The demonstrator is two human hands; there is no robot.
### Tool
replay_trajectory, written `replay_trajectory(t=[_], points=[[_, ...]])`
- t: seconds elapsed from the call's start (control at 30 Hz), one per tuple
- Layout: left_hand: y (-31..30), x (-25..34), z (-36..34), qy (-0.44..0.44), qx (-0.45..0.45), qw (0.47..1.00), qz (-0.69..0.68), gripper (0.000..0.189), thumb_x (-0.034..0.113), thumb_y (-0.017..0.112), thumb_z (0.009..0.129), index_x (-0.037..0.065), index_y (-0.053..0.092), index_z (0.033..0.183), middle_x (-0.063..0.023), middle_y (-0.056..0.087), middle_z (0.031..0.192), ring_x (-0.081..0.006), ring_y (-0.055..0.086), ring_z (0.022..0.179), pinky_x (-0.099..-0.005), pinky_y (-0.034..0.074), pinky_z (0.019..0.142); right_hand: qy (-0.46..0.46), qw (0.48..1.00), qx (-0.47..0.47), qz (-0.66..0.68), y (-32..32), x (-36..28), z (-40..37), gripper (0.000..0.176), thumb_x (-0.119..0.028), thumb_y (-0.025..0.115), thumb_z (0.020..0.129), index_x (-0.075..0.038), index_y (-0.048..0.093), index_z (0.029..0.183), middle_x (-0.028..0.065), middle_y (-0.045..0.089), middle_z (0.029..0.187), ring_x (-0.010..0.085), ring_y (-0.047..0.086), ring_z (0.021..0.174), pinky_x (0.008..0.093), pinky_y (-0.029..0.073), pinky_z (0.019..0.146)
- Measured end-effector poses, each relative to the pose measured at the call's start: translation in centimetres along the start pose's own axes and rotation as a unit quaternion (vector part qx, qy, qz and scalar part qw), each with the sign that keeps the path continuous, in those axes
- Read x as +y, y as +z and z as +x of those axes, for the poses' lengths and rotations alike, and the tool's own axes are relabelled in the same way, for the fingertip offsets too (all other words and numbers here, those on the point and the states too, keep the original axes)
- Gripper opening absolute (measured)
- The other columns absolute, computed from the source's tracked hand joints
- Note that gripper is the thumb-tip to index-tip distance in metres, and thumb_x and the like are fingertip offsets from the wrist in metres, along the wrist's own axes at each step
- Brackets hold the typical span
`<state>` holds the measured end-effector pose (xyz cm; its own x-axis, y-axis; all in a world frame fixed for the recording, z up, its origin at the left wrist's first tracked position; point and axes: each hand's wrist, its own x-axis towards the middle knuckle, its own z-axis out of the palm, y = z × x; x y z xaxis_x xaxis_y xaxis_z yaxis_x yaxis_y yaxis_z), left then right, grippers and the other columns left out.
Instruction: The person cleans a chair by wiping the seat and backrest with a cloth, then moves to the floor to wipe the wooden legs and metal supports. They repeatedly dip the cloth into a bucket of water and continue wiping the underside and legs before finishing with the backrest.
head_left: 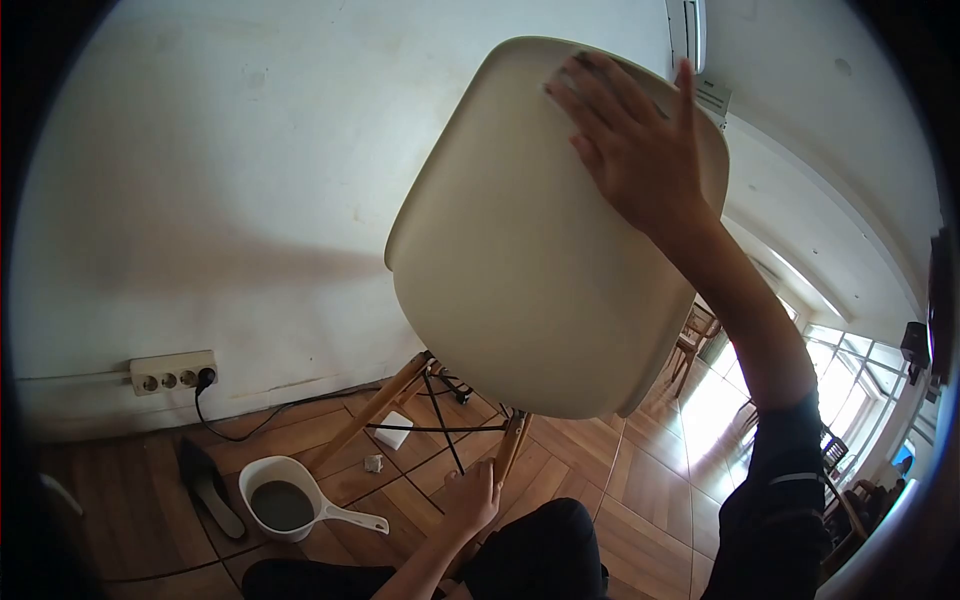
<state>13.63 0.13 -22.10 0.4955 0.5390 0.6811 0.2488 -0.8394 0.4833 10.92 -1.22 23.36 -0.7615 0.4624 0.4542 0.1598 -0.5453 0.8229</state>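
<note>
A beige plastic chair (520, 230) with wooden legs is tipped up in front of me, the broad face of its shell filling the middle of the view. My right hand (640, 150) lies against the shell near its top edge, fingers stretched out and slightly blurred. Whether anything thin is under those fingers is hard to see. Low down, my left hand (474, 502) is closed round a wooden chair leg (513, 445). Black metal struts (440, 428) cross between the legs.
A white long-handled dipper (325, 508) with greyish liquid stands on the tiled floor, beside a dark shoe (212, 492). A crumpled scrap (374, 463) and a white object (394, 430) lie under the chair. A power strip (172, 373) with a plugged cord (240, 438) is on the wall.
</note>
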Motion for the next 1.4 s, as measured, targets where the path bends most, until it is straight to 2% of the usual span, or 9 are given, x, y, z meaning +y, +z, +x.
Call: replay_trajectory(t=[0.23,0.37,0.57,0.63,0.8,0.9,1.0,1.2,1.4], points=[[0.5,-0.3,-0.1,-0.014,-0.018,1.0,0.006,0.034,0.019,0.055,0.087,0.005,0.043,0.116,-0.0068,0.059,0.095,-0.0213,0.06,0.087,-0.0482,0.036,0.083,0.118,0.99,-0.08,0.006,-2.8,-0.3,-9.6,0.059,-0.038,0.053,0.084,-0.021,0.037,0.138,0.0026,0.037,0.141,0.02,0.03,0.134,0.0559,0.016,0.109],[0.3,-0.1,0.1,-0.018,-0.016,1.0,-0.015,0.033,0.02,0.054,0.088,0.005,0.043,0.115,-0.0073,0.059,0.096,-0.0223,0.061,0.088,-0.0482,0.037,0.083,0.121,0.984,-0.117,0.058,-3.7,-3.4,-15.5,0.059,-0.036,0.056,0.082,-0.018,0.042,0.136,0.0078,0.04,0.138,0.026,0.033,0.132,0.0507,0.023,0.108],[0.4,-0.1,0.0,-0.02,-0.002,1.0,0.004,0.035,0.021,0.054,0.089,0.005,0.043,0.118,-0.0061,0.059,0.096,-0.0198,0.061,0.087,-0.0484,0.037,0.082,0.055,0.988,-0.088,0.11,-5.4,-6.1,-21.0,0.042,-0.027,0.053,0.083,-0.014,0.055,0.124,0.008,0.051,0.126,0.0257,0.045,0.119,0.0421,0.039,0.098],[0.1,0.1,0.0,-0.035,-0.043,0.998,-0.006,0.035,0.021,0.052,0.09,0.005,0.042,0.119,-0.0066,0.058,0.098,-0.0204,0.061,0.088,-0.0491,0.037,0.082,0.031,0.967,-0.097,0.234,-6.0,-4.5,-21.2,0.036,-0.021,0.051,0.086,-0.015,0.058,0.12,0.0057,0.053,0.122,0.0233,0.047,0.116,0.0412,0.041,0.095],[0.1,0.2,-0.1,-0.038,-0.041,0.998,0.018,0.036,0.022,0.05,0.091,0.004,0.04,0.121,-0.0078,0.058,0.1,-0.0211,0.061,0.088,-0.0492,0.038,0.082,0.09,0.982,0.095,0.136,-6.1,1.2,-17.8,0.029,-0.015,0.055,0.085,-0.015,0.065,0.112,0.0054,0.054,0.123,0.0225,0.047,0.117,0.0417,0.034,0.101],[0.2,0.1,-0.2,-0.049,-0.055,0.997,-0.003,0.037,0.022,0.05,0.091,0.003,0.039,0.122,-0.0084,0.058,0.099,-0.0218,0.061,0.087,-0.0491,0.038,0.081,0.158,0.967,0.135,0.147,-4.6,4.1,-13.1,0.043,-0.003,0.052,0.083,-0.018,0.057,0.124,0.007,0.049,0.132,0.0251,0.042,0.124,0.045,0.029,0.105],[0.3,-0.1,-0.2,-0.043,-0.046,0.998,-0.02,0.037,0.022,0.05,0.091,0.003,0.039,0.122,-0.0088,0.058,0.098,-0.0224,0.061,0.087,-0.049,0.039,0.078,0.132,0.935,0.223,0.241,-1.2,5.4,-7.5,0.04,-0.005,0.055,0.083,-0.016,0.057,0.121,0.0061,0.055,0.124,0.025,0.052,0.114,0.0412,0.043,0.095],[0.6,-0.3,-0.3,-0.025,0.0,0.999,-0.031,0.035,0.019,0.056,0.088,0.003,0.044,0.116,-0.0092,0.06,0.093,-0.0239,0.063,0.079,-0.0448,0.039,0.076,0.108,0.947,0.139,0.269,-0.2,3.8,0.5,0.027,-0.009,0.055,0.081,-0.014,0.064,0.106,0.0026,0.064,0.103,0.0223,0.061,0.095,0.0376,0.049,0.082],[0.4,-0.3,-0.2,-0.012,0.011,1.0,-0.025,0.034,0.02,0.057,0.087,0.004,0.045,0.114,-0.0074,0.06,0.09,-0.023,0.062,0.078,-0.0441,0.039,0.075,0.102,0.964,0.047,0.243,1.0,1.2,5.0,0.03,-0.006,0.051,0.078,-0.014,0.066,0.104,0.0024,0.064,0.093,0.0217,0.061,0.087,0.0374,0.051,0.075]])
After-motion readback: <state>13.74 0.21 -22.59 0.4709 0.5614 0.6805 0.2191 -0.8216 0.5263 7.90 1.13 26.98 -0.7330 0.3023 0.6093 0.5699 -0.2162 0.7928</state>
